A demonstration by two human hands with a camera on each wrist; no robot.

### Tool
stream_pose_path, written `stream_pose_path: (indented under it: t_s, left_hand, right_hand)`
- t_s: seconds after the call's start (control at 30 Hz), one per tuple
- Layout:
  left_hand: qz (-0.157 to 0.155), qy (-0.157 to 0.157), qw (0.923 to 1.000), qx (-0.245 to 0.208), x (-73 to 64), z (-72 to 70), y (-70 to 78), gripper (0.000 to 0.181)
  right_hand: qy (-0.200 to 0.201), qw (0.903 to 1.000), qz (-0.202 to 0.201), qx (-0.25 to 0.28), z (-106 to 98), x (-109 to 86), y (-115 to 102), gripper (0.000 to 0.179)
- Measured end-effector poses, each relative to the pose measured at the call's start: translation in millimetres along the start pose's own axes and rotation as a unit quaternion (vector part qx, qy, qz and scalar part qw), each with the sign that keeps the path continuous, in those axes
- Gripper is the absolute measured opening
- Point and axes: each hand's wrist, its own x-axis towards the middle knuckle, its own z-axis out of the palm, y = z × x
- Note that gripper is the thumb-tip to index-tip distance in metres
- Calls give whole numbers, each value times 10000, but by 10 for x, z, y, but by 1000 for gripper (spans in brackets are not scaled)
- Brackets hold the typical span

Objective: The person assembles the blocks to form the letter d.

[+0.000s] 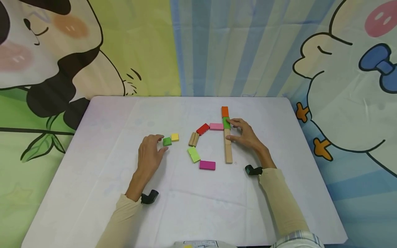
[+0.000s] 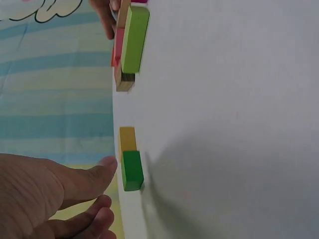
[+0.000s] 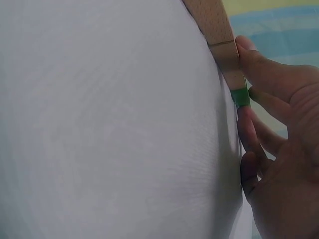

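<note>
My left hand point(image 1: 149, 153) hovers at the left side of a small green block point(image 1: 167, 141), thumb and fingers spread apart. In the left wrist view the thumb tip overlaps the edge beside that green block point(image 2: 132, 171), and nothing is held. A yellow block point(image 1: 175, 137) sits against it. Over on the right, my right hand point(image 1: 246, 134) rests its fingertips along a straight column, with fingers extended. Its index fingertip is at the column's green block point(image 1: 226, 123), its thumb at a plain wooden block point(image 1: 227, 133). An orange block point(image 1: 224, 111) tops the column; another wooden block point(image 1: 228, 153) forms its foot.
A curve of blocks opens left of the column: pink point(image 1: 216, 126), red point(image 1: 203, 129), brown wooden point(image 1: 193, 139), lime green point(image 1: 193, 154) and magenta point(image 1: 207, 165). All lie on a white-covered table point(image 1: 186, 213). Cartoon-printed cloth point(image 1: 235, 48) hangs behind.
</note>
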Motion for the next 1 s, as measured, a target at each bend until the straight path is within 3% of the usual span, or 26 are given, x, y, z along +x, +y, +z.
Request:
stream_pose_path:
  t_s: [0.1,0.3,0.4,0.6,0.77,1.0]
  left_hand:
    - [-106,-166,9998,-55,98,-12,-133,52]
    - [-569,-286,9950,-774,192,23,-329,51]
    - [-586,-309,9938,-896,223,55,-383,48]
    - [-537,-303,9944,-855,262,97,-401,38]
    - [-470,-492,9948,-753,259,66,-387,33]
    - [-330,-865,9949,-392,86,-56,-430,31]
  right_hand:
    - [-25,10000,10,1,7,1,5,83]
    - [-13,10000,-14,-35,5,4,-10,83]
    - [4,10000,-7,-12,1,0,-19,83]
    - [-5,10000,-60,10,11,7,-6,83]
    - [22,10000,-84,11,14,14,4,83]
    - [-26,10000,-11,30,3,14,5,84]
